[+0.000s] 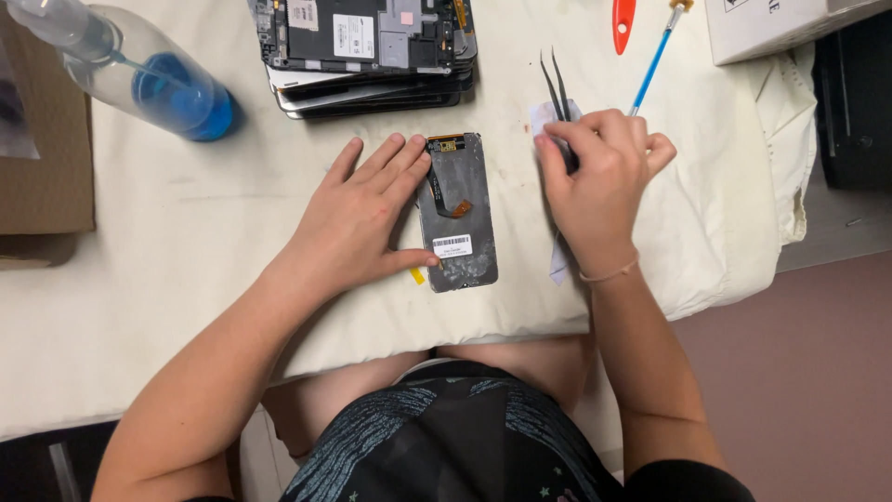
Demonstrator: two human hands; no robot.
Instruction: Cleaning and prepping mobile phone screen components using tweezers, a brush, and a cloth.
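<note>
On the cloth-covered table (186,242) our left hand (358,218), fingers spread flat, pins the phone screen panel (457,212) face down at its left edge. Our right hand (599,172) closes around black tweezers (556,85); we judge the orange flex ribbon (452,206) needs careful lifting.

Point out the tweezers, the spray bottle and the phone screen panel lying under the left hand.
Tweezers (556,82), head view, on the black prongs above the right hand.
Spray bottle (158,84), head view, on its blue-liquid body.
Phone screen panel (465,200), head view, on its grey back.
</note>
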